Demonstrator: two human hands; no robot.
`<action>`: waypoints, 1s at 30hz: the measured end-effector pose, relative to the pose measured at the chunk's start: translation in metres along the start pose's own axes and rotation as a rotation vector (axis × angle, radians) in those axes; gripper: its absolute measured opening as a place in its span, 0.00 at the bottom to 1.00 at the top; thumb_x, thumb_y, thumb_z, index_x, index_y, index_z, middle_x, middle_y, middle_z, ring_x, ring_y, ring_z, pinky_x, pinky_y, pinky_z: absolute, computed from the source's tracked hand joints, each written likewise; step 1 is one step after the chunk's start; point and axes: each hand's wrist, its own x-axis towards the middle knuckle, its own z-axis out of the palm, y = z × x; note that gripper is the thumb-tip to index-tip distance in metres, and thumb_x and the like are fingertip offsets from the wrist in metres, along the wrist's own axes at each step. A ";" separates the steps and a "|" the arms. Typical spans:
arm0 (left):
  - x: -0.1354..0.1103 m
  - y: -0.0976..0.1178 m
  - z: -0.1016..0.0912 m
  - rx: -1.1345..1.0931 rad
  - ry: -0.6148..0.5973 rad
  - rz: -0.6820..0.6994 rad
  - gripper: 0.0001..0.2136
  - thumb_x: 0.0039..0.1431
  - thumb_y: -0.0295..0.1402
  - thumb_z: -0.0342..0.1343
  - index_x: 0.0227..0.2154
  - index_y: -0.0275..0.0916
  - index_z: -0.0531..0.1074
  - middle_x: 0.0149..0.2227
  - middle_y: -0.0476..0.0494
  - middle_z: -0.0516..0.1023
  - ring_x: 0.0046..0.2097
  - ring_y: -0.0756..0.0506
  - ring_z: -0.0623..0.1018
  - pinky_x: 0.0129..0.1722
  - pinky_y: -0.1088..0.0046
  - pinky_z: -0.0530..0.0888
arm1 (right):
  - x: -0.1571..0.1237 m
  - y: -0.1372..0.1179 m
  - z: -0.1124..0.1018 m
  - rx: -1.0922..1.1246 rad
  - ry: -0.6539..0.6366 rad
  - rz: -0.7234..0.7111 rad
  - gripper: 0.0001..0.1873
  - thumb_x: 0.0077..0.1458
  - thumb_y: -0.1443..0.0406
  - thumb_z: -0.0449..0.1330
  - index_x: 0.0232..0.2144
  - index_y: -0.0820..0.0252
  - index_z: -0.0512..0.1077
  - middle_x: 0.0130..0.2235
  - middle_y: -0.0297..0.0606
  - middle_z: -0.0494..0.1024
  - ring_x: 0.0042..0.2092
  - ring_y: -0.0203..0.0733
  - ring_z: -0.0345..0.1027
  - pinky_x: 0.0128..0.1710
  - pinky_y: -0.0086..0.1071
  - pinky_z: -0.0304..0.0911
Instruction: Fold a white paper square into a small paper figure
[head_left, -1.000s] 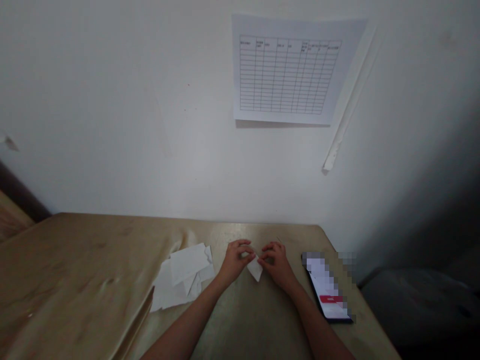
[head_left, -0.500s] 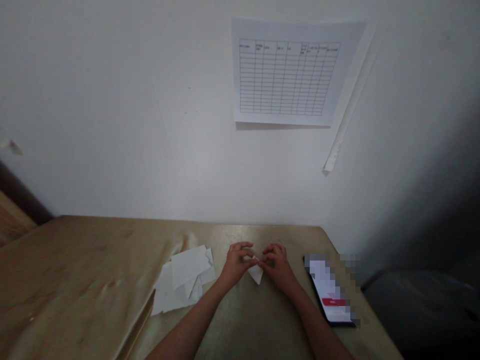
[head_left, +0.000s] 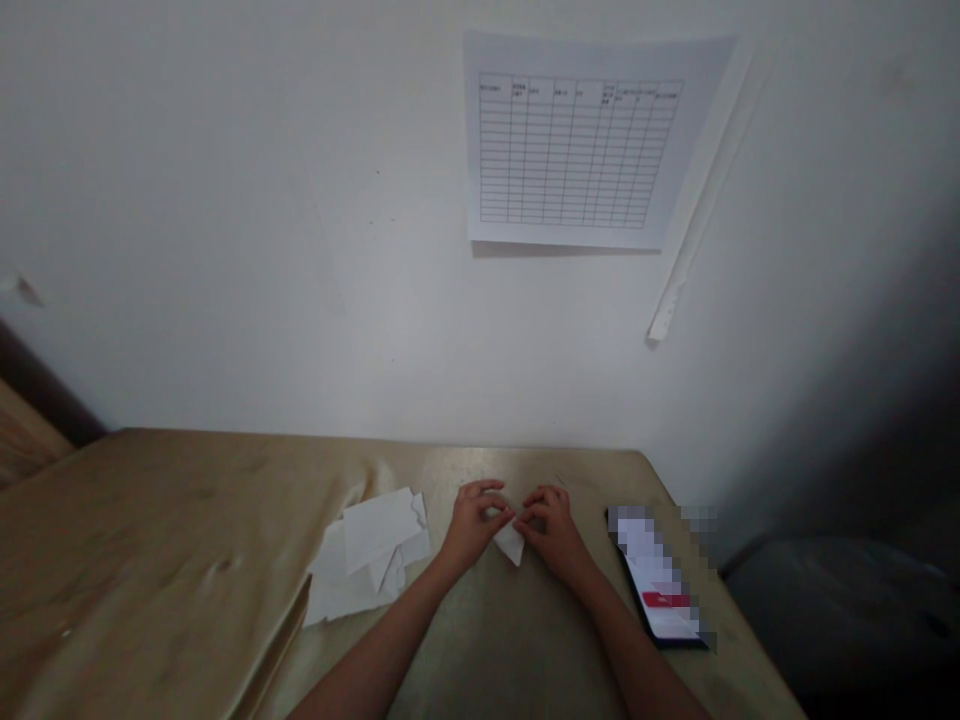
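A small folded piece of white paper (head_left: 511, 546) is pinched between my two hands, its pointed end towards me. My left hand (head_left: 478, 520) grips its upper left edge with thumb and forefinger, the other fingers curled above. From the other side, my right hand (head_left: 549, 520) pinches the paper's upper right edge between thumb and fingertips. The top of the paper is partly hidden by my fingers. Left of my left forearm lies a loose pile of white paper pieces (head_left: 379, 535), some with torn edges.
A phone (head_left: 660, 585) with a lit, blurred screen lies at the right, near the table's edge. The table (head_left: 187, 540) has a brownish, wrinkled cover and meets a white wall. A printed table sheet (head_left: 570, 150) hangs on that wall.
Both hands keep their pinch on the folded paper; the fingertips have shifted only slightly at its top. The pile and the phone have not moved.
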 end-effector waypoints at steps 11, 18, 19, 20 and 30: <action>0.001 0.001 0.001 -0.021 0.008 -0.019 0.03 0.50 0.30 0.67 0.24 0.44 0.81 0.49 0.46 0.80 0.55 0.39 0.74 0.58 0.56 0.66 | 0.001 0.000 0.000 -0.005 0.037 -0.012 0.02 0.52 0.63 0.66 0.27 0.52 0.79 0.45 0.40 0.74 0.55 0.48 0.59 0.60 0.44 0.56; 0.001 0.003 -0.001 -0.039 0.011 -0.022 0.04 0.50 0.30 0.66 0.23 0.44 0.80 0.51 0.46 0.79 0.56 0.39 0.72 0.59 0.55 0.65 | 0.000 0.000 0.000 0.036 0.026 -0.009 0.05 0.55 0.63 0.64 0.31 0.49 0.81 0.47 0.41 0.74 0.56 0.49 0.58 0.61 0.47 0.54; 0.001 0.003 -0.001 -0.044 0.011 -0.021 0.04 0.51 0.30 0.66 0.23 0.44 0.80 0.51 0.45 0.79 0.56 0.39 0.72 0.59 0.55 0.65 | 0.000 0.000 0.000 0.045 0.027 -0.006 0.05 0.55 0.62 0.64 0.32 0.49 0.81 0.47 0.41 0.74 0.57 0.49 0.57 0.61 0.47 0.54; 0.001 0.003 -0.001 -0.048 0.009 -0.019 0.03 0.51 0.31 0.66 0.23 0.44 0.80 0.51 0.45 0.79 0.56 0.39 0.72 0.59 0.54 0.65 | 0.001 0.000 0.000 0.053 0.029 -0.004 0.05 0.55 0.62 0.64 0.32 0.49 0.81 0.47 0.41 0.75 0.57 0.49 0.57 0.62 0.47 0.54; 0.002 0.001 0.001 -0.027 -0.008 0.021 0.03 0.53 0.32 0.65 0.26 0.45 0.82 0.54 0.45 0.77 0.57 0.38 0.70 0.60 0.52 0.64 | 0.002 0.003 0.004 0.104 0.124 0.022 0.02 0.49 0.62 0.68 0.26 0.52 0.81 0.44 0.41 0.76 0.57 0.50 0.58 0.61 0.47 0.53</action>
